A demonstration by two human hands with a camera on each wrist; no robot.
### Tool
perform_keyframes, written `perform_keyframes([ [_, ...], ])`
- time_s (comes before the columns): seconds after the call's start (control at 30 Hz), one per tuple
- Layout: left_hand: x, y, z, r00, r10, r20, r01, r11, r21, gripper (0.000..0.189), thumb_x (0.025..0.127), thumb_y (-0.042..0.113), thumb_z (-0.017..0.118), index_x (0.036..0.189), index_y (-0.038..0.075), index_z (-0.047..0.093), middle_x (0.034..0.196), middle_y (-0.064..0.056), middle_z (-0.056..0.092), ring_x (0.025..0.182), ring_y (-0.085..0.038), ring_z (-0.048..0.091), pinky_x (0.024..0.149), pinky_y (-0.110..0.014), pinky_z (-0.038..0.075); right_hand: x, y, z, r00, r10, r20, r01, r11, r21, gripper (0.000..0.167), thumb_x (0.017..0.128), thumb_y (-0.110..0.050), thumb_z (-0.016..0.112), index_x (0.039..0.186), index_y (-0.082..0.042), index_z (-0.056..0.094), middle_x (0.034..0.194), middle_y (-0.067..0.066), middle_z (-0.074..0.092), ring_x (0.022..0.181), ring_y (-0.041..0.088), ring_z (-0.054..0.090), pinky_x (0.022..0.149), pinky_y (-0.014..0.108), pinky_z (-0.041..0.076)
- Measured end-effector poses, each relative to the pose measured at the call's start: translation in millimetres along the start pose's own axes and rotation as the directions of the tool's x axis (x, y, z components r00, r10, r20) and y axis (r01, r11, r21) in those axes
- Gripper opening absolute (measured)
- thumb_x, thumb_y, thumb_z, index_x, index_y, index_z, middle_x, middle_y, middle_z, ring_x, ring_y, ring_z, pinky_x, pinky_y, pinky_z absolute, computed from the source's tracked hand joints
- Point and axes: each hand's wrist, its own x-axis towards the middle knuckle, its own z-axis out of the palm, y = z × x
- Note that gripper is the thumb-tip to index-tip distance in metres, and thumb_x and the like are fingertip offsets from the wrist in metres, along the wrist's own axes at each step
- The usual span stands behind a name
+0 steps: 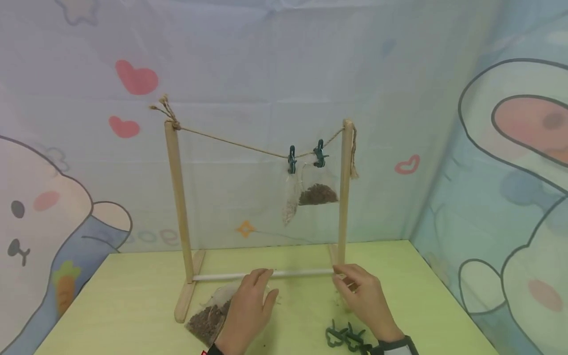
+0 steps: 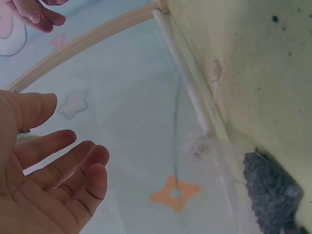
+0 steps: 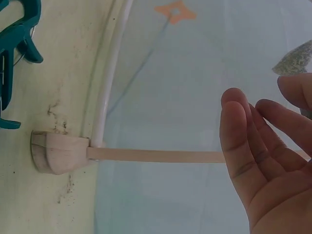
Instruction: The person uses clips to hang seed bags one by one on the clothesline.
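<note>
On the table [image 1: 128,296], bag [image 1: 206,321] diagonal

Of the person's two bare hands, the left hand [image 1: 249,309] and the right hand [image 1: 366,301], both have slim fingers [image 3: 234,131] with rounded tips and creases at the joints. The left wrist wears a black band [image 1: 215,350], only partly in view, with a small red mark [image 1: 204,352] beside it. A broader, near-black band [image 1: 390,344] circles the right wrist, bordering a pale grey-white patch [image 1: 398,351], strap or sleeve unclear.

The clips [image 3: 9,53] are green — the table [image 1: 133,296] pale yellow, the backdrop [image 1: 230,64] light blue (with pink hearts [image 1: 141,80]).
</note>
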Motion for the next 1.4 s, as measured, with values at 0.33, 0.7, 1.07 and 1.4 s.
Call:
perform_keyframes([
  [0.33, -3.7, 7.9, 13.9, 0.994, 0.105, 0.015, -0.106, 0.990, 0.094, 0.039, 0.097, 0.017, 0.074, 0.131, -0.001, 0.064, 0.127, -0.017, 0.065, 0.115, -0.031, 0.065, 0.090, -0.040, 0.058, -2.3, 8, -1, 0.979, 0.133, 0.157, -0.127, 0.991, -0.049, 0.017, 0.091, 0.000, 0.076, 0.106, -0.005, 0.079, 0.099, 0.007, 0.075, 0.074, 0.010, 0.069, 0.062, 0.023, 0.056],
  [0.7, -14.6, 37.1, 49.5, 0.949, 0.250, 0.193, -0.291, 0.929, 0.229, 0.038, 0.091, 0.027, 0.082, 0.122, 0.009, 0.071, 0.120, -0.004, 0.068, 0.103, -0.019, 0.067, 0.084, -0.027, 0.057, -12.1, 30, 7, 0.735, 0.298, 0.609, -0.197, 0.954, -0.228, 0.015, 0.080, -0.002, 0.079, 0.071, -0.007, 0.068, 0.067, -0.003, 0.061, 0.059, 0.013, 0.053, 0.054, 0.029, 0.046],
  [1.07, -20.6, 40.2, 59.7, 0.927, 0.324, 0.190, -0.366, 0.892, 0.264, 0.035, 0.090, 0.029, 0.082, 0.118, 0.011, 0.072, 0.117, -0.003, 0.070, 0.099, -0.016, 0.067, 0.078, -0.020, 0.055, -25.7, 37, 20, 0.718, 0.385, 0.580, -0.256, 0.921, -0.294, 0.023, 0.071, 0.000, 0.084, 0.066, -0.008, 0.063, 0.063, 0.000, 0.058, 0.054, 0.015, 0.054, 0.049, 0.029, 0.046],
  [1.4, -16.6, 39.7, 48.6, 0.948, 0.181, 0.262, -0.234, 0.954, 0.188, 0.040, 0.091, 0.027, 0.081, 0.125, 0.009, 0.070, 0.124, -0.004, 0.068, 0.109, -0.020, 0.066, 0.088, -0.028, 0.057, -27.0, 40, 25, 0.736, 0.375, 0.564, -0.234, 0.922, -0.308, 0.025, 0.070, 0.000, 0.082, 0.063, -0.010, 0.060, 0.061, -0.002, 0.056, 0.051, 0.013, 0.052, 0.047, 0.027, 0.043],
])
